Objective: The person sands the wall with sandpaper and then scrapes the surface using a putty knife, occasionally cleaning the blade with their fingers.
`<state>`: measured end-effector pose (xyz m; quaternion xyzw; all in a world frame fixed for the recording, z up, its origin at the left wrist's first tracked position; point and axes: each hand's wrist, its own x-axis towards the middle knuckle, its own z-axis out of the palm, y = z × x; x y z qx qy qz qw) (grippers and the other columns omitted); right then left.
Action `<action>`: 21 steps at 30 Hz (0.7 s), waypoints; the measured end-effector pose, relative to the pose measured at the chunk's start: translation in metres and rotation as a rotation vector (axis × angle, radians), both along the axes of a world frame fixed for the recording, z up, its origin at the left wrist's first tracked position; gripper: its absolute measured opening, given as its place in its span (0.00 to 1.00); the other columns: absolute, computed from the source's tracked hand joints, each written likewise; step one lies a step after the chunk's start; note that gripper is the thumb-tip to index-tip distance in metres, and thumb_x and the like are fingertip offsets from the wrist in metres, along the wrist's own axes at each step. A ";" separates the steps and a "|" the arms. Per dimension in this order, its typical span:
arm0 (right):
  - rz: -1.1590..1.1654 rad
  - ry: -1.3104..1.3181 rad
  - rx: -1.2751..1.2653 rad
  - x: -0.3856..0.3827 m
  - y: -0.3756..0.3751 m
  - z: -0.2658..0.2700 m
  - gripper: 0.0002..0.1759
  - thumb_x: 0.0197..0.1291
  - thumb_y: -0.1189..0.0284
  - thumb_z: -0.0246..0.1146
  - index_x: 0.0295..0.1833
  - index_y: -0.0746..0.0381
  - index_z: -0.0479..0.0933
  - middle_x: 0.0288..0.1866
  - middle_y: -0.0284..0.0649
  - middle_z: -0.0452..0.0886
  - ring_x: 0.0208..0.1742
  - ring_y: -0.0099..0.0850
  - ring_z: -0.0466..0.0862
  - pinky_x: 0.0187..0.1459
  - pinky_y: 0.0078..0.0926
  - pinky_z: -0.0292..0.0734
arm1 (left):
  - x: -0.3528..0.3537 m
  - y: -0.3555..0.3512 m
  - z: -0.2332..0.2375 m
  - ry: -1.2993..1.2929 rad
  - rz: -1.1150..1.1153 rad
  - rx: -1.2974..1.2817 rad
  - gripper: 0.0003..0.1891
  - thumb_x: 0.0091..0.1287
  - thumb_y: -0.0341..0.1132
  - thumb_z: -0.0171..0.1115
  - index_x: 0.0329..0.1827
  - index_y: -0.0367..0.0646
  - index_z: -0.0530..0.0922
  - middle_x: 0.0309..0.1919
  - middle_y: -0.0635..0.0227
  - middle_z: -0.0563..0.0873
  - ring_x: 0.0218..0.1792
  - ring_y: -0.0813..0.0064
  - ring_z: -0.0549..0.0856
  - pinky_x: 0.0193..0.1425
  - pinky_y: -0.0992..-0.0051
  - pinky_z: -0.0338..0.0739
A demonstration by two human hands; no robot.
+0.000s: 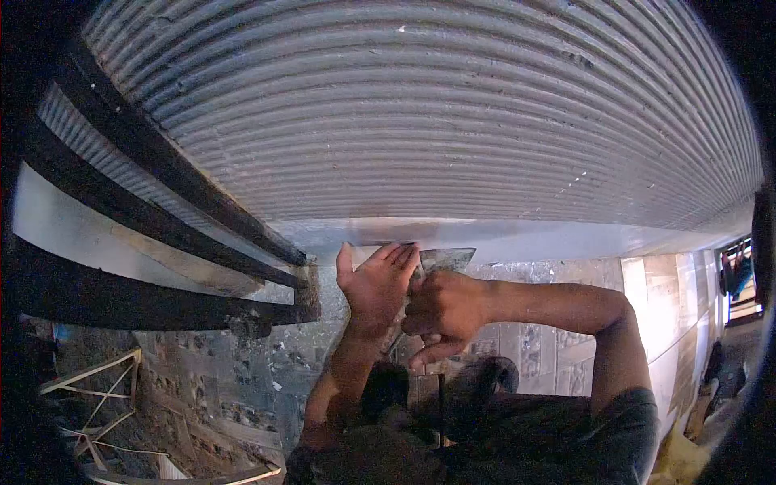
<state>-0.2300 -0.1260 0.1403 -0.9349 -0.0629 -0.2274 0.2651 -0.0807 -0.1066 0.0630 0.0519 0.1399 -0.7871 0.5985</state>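
My right hand (pixel 449 311) is closed round the handle of a scraper with a wide flat blade (pixel 449 259). The blade points towards the smooth lower strip (pixel 525 238) of a ribbed grey wall panel (pixel 453 137). Just left of it, my left hand (pixel 376 283) is open, thumb apart from the fingers, with its fingertips at the edge of that strip. Whether the fingertips touch the panel or a thin dark edge beside them cannot be made out.
Dark beams (pixel 162 234) run along the left side. A light wooden frame (pixel 105 392) lies at the lower left. Patterned paving (pixel 210 380) with white flecks spreads below. At the far right are an opening and some objects on the ground.
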 end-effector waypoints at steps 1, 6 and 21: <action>0.005 -0.011 0.004 -0.001 0.001 0.005 0.25 0.55 0.53 0.63 0.16 0.57 0.64 0.13 0.33 0.66 0.15 0.36 0.71 0.18 0.34 0.63 | 0.000 0.000 0.001 0.003 0.004 0.029 0.49 0.61 0.62 0.47 0.66 0.21 0.48 0.66 0.39 0.56 0.69 0.50 0.56 0.74 0.59 0.47; 0.018 -0.156 0.007 0.002 0.008 0.028 0.24 0.56 0.54 0.62 0.17 0.57 0.65 0.13 0.33 0.64 0.15 0.34 0.70 0.18 0.34 0.63 | 0.003 -0.003 -0.024 -0.029 -0.058 -0.254 0.48 0.60 0.62 0.49 0.63 0.19 0.50 0.64 0.38 0.59 0.66 0.50 0.59 0.74 0.57 0.47; 0.145 -0.306 0.080 0.001 -0.020 0.009 0.17 0.52 0.58 0.62 0.18 0.55 0.72 0.17 0.35 0.72 0.19 0.33 0.75 0.20 0.29 0.69 | -0.002 0.001 -0.014 0.187 -0.060 -0.272 0.43 0.61 0.62 0.46 0.57 0.21 0.62 0.51 0.47 0.72 0.56 0.57 0.71 0.66 0.62 0.60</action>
